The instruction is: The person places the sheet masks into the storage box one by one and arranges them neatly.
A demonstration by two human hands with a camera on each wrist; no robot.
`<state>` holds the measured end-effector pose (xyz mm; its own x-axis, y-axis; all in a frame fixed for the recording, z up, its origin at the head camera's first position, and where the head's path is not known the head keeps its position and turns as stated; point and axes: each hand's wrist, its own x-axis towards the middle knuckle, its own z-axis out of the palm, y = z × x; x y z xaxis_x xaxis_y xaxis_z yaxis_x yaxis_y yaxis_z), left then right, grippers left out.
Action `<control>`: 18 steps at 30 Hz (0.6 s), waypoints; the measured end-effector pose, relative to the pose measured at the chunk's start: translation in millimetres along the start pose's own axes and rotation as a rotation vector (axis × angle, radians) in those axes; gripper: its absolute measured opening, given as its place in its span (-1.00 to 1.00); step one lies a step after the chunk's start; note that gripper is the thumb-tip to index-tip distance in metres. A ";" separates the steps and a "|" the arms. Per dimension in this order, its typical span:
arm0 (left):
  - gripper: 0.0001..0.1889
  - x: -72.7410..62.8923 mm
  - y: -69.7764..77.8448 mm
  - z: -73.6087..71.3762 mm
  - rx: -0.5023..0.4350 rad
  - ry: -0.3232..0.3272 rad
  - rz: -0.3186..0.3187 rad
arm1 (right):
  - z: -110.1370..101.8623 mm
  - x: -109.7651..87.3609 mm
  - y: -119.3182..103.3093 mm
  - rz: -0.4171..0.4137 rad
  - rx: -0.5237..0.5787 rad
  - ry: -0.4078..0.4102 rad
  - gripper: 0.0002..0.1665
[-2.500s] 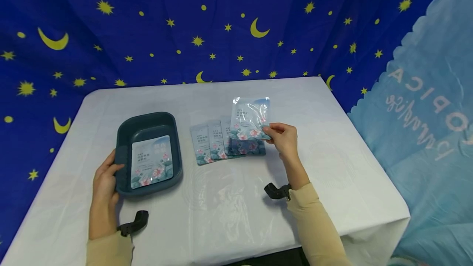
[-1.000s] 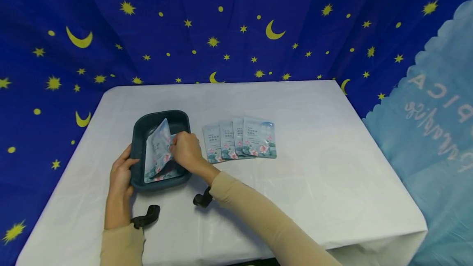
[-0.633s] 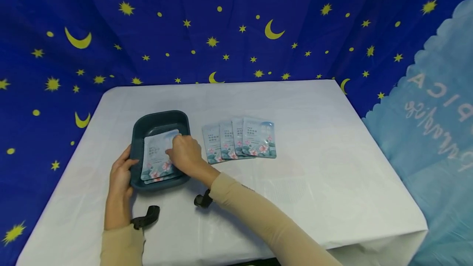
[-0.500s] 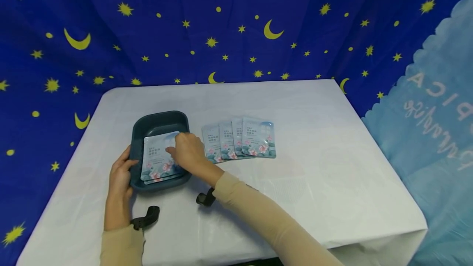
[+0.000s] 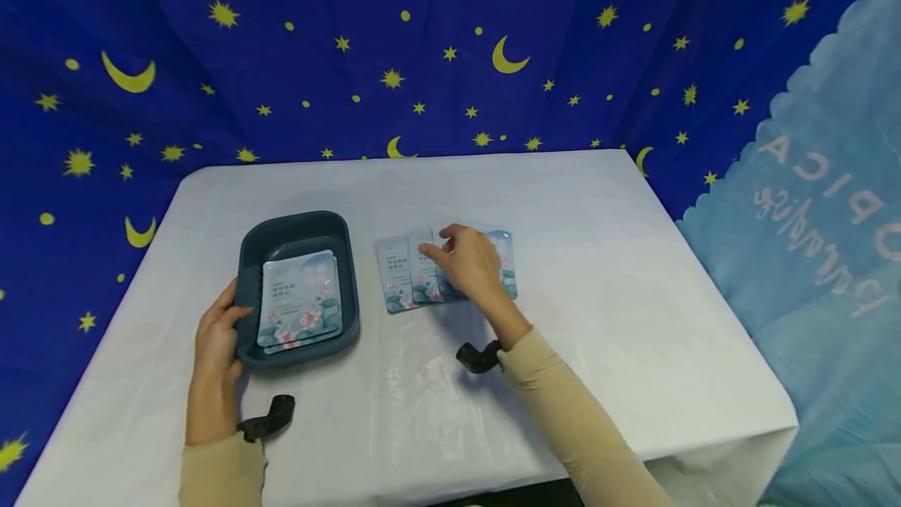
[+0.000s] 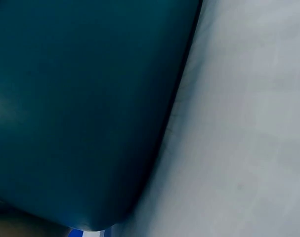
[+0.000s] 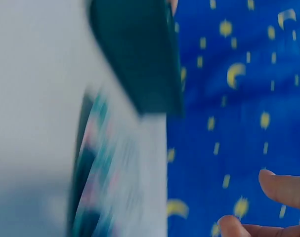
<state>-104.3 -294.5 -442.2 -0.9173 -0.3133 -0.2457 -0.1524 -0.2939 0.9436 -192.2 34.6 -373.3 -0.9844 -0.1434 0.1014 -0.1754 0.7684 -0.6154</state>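
Left hand (image 5: pixel 217 335) grips teal tray (image 5: pixel 299 233) at left rim; tilting could slide the stacked sachets (image 5: pixel 299 296) inside. Farther right, fanned sachets (image 5: pixel 425 276) overlap on counter (image 5: pixel 598 296) beneath right hand (image 5: pixel 473 260), thumb and finger parted, holding nothing; careless pinch might drag several.

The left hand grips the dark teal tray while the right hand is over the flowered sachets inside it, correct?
Not quite: the head view shows the right hand over the overlapping flowered sachets on the white tablecloth. The left hand grips the dark teal tray.
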 end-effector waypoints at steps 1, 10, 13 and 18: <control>-0.36 0.4 0.4 0.3 0.001 0.002 0.001 | -5.2 1.0 12.1 0.039 -0.009 0.011 -0.40; -0.36 0.9 0.9 -0.1 0.018 0.028 -0.014 | -19.0 -0.7 95.5 0.369 -0.184 -0.110 -0.27; -0.36 1.2 0.4 0.2 0.012 0.032 -0.020 | -14.4 -1.9 106.4 0.409 -0.214 -0.163 -0.31; -0.36 0.4 0.3 -0.2 -0.001 0.036 -0.030 | -5.7 -1.7 110.7 0.422 -0.314 -0.148 -0.27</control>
<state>-104.6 -294.9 -442.1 -0.8985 -0.3368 -0.2813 -0.1789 -0.3041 0.9357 -210.0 123.4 -437.2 -0.9621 0.1490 -0.2284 0.2175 0.9244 -0.3134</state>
